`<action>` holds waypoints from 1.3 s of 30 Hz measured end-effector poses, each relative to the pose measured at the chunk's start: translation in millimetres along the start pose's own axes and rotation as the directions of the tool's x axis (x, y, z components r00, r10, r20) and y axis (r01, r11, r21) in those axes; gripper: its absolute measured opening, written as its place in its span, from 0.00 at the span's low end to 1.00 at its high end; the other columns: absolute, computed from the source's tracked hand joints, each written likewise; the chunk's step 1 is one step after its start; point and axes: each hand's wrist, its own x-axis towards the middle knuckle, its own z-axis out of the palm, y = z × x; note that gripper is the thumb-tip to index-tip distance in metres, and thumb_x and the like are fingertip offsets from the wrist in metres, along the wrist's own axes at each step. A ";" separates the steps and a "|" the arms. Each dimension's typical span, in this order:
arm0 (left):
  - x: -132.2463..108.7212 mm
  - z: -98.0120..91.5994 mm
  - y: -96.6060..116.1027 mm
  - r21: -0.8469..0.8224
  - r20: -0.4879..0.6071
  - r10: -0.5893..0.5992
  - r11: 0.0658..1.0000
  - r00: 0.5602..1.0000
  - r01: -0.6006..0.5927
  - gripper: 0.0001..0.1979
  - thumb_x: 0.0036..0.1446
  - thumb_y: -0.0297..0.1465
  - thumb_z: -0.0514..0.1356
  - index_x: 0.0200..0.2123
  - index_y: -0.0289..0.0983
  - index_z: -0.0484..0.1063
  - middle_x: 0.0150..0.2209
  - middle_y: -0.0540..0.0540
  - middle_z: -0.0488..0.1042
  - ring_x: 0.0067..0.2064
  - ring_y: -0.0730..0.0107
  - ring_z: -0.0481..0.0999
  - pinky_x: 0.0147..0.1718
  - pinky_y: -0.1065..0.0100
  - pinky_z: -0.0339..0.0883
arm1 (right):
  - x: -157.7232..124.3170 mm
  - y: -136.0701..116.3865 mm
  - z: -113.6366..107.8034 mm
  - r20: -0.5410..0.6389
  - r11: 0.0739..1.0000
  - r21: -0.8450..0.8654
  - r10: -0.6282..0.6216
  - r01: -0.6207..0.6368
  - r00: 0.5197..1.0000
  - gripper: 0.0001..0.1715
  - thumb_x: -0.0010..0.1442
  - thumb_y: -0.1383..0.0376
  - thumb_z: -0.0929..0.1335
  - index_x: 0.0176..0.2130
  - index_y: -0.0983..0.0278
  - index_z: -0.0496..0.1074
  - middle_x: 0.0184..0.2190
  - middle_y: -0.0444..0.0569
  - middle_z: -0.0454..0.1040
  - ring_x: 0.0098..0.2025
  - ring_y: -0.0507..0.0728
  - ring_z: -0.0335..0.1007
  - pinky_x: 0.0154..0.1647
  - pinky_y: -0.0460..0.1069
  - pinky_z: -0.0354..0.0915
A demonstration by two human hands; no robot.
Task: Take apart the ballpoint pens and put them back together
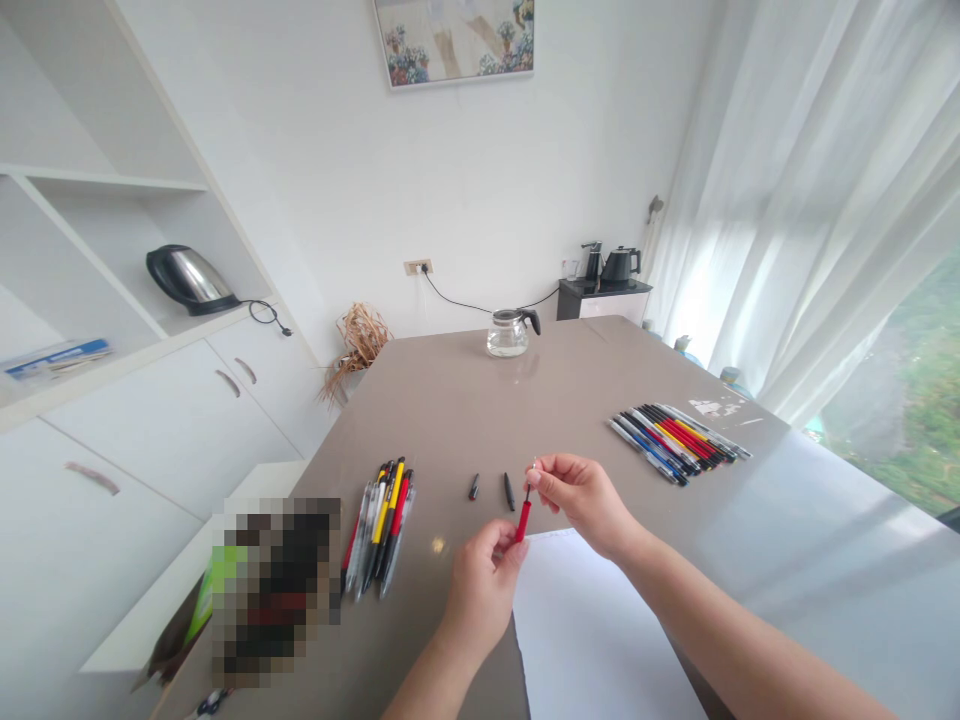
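Note:
Between the fingers of my left hand (pixel 481 575) is a red pen barrel (pixel 523 522), tilted and open end up. My right hand (pixel 585 492) pinches a thin dark pen refill (pixel 529 492) whose lower end is at the top of the barrel; how deep it sits inside I cannot tell. On the table just beyond my hands lie a black tapered pen piece (pixel 508 491) and a shorter black piece with a red end (pixel 474 487). Under my hands is a sheet of white paper (pixel 600 620), partly covered by my right forearm.
Several pens (pixel 382 525) lie in a bunch to the left, and another row of pens (pixel 675 440) to the right. A glass pot (pixel 508 335) with clear liquid stands at the table's (pixel 442 400) far end. A blurred-out patch (pixel 277 590) covers things at the left edge.

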 end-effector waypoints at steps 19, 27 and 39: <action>1.0 -1.9 0.6 -0.029 0.024 -0.016 0.999 1.000 0.016 0.10 0.53 0.34 0.52 0.34 0.36 0.69 0.31 0.45 0.73 0.33 0.67 0.71 0.33 0.69 0.63 | -3.3 -4.3 -0.1 -0.035 0.993 -0.090 -0.078 0.074 0.996 0.12 0.49 0.59 0.67 0.30 0.66 0.68 0.24 0.45 0.69 0.24 0.48 0.60 0.24 0.44 0.57; 2.5 -3.3 -1.3 -0.033 -0.081 -0.035 0.999 0.996 0.032 0.12 0.53 0.36 0.52 0.36 0.36 0.68 0.32 0.44 0.73 0.34 0.65 0.71 0.33 0.67 0.63 | 1.3 -1.0 -12.6 0.098 0.927 -0.374 0.018 0.020 0.995 0.13 0.46 0.59 0.67 0.32 0.65 0.71 0.25 0.45 0.70 0.26 0.50 0.61 0.24 0.44 0.58; 4.4 -6.5 -5.3 -0.087 -0.161 -0.052 0.995 0.986 0.039 0.13 0.53 0.37 0.52 0.37 0.35 0.67 0.34 0.43 0.72 0.35 0.65 0.71 0.34 0.66 0.63 | 35.3 29.1 -2.5 0.014 0.530 -0.846 0.121 -0.053 0.993 0.16 0.47 0.55 0.64 0.21 0.64 0.70 0.18 0.45 0.68 0.20 0.50 0.59 0.19 0.44 0.50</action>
